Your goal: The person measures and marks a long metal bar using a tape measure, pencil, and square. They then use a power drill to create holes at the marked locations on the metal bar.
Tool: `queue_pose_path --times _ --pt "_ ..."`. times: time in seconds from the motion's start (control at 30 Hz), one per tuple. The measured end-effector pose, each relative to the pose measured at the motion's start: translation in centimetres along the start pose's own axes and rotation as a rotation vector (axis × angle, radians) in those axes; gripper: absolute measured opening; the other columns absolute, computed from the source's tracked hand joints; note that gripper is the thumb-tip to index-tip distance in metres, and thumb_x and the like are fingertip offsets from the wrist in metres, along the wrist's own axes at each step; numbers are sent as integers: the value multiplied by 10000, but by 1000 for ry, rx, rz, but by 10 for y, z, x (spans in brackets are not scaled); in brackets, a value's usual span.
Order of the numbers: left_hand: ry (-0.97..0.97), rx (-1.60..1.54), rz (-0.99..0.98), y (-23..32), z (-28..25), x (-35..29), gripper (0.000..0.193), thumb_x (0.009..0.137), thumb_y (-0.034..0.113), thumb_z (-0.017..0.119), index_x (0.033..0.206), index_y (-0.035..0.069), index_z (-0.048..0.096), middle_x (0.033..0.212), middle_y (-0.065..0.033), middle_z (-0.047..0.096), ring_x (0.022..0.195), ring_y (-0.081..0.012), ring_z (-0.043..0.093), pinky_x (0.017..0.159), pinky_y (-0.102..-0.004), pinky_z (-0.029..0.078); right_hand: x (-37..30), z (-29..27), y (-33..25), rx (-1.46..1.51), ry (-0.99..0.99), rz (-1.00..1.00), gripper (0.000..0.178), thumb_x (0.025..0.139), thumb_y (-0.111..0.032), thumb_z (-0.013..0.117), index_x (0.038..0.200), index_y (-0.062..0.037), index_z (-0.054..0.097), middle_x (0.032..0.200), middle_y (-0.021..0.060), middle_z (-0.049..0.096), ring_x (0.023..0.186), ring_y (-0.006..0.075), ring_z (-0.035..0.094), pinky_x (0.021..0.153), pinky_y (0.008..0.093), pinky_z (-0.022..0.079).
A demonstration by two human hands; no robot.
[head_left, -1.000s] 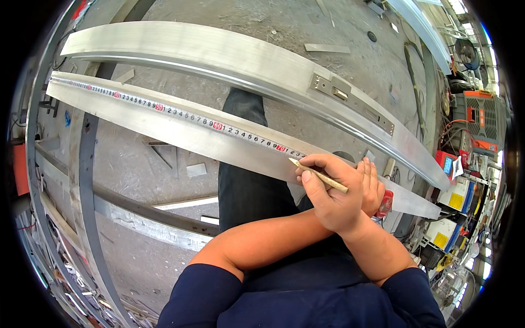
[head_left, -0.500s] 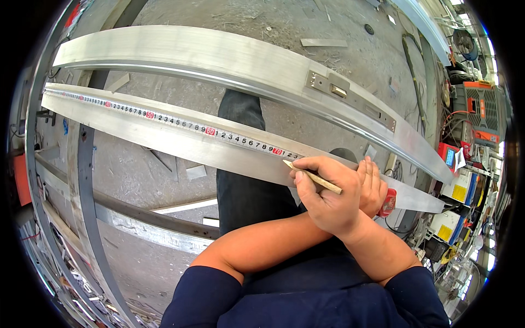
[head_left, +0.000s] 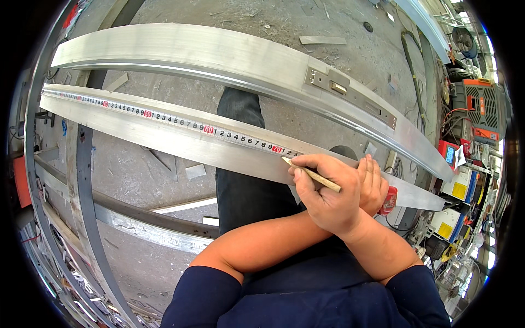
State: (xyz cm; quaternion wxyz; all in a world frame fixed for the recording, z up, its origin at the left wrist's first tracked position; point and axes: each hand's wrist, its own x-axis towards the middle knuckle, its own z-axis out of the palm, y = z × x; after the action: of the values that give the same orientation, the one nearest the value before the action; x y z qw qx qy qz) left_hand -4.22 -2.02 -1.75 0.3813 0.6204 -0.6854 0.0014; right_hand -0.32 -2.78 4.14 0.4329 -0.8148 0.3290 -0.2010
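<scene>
A long silver metal bar (head_left: pixel 240 160) stretches from the left to the right in front of me, over my legs. Along it lies the extended blade of a tape measure (head_left: pixel 178 121), with black figures and red marks. My forearms cross. My left hand (head_left: pixel 373 183) reaches under the right one and grips the tape measure's red case (head_left: pixel 389 201), partly hidden by the hands. My right hand (head_left: pixel 331 188) is closed round a pencil (head_left: pixel 320 179), its pointed tip touching or just above the bar beside the blade. The left hand's thumb is hidden.
Beyond lies a second metal bar (head_left: pixel 191 46) with a lock plate (head_left: pixel 350 94) set into it. A steel frame (head_left: pixel 82 180) supports the bars at the left. Offcuts (head_left: pixel 322 40) litter the concrete floor. At the right stand an orange-and-grey machine (head_left: pixel 481 109) and cables.
Very little differs. The bars and tape sit slightly farther left and up in the picture; both hands keep their grips, the pencil tip staying beside the blade.
</scene>
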Motion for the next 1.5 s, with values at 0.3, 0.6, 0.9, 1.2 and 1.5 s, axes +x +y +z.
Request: queue_pose_path --times 0.3,0.6,0.9,1.2,1.5 --pt "6 -32 -35 5 5 -2 221 855 185 586 887 -27 640 1160 -347 700 1165 -486 673 1079 -536 482 -1 1 0 28 27 30 143 861 7 721 1004 2 723 879 134 744 753 270 728 682 328 577" --pt "18 -47 -51 9 10 -3 223 851 180 590 888 -33 643 1165 -347 698 1170 -488 668 1100 -547 461 -3 -2 0 140 7 123 140 852 12 719 992 7 731 878 136 752 765 252 737 710 324 582" --pt "14 -56 -43 4 6 -2 214 848 172 592 883 -32 643 1160 -345 700 1164 -485 671 1090 -540 471 -1 1 1 76 24 86 142 862 2 720 1004 -3 731 869 135 746 765 270 733 703 327 578" --pt "-19 -64 -19 5 4 -1 218 861 180 590 914 -26 642 1173 -340 698 1164 -483 672 1097 -536 464 -4 -21 7 84 -122 -8 170 828 41 689 989 -5 719 888 130 742 756 264 714 690 301 556" --pt "-165 12 113 -10 -14 -2 371 927 226 555 1160 -51 638 1271 -282 667 1217 -454 638 1114 -510 444 -75 -137 35 -293 136 -74 433 800 -109 833 1182 -12 653 1161 164 717 1104 365 665 1005 416 507"
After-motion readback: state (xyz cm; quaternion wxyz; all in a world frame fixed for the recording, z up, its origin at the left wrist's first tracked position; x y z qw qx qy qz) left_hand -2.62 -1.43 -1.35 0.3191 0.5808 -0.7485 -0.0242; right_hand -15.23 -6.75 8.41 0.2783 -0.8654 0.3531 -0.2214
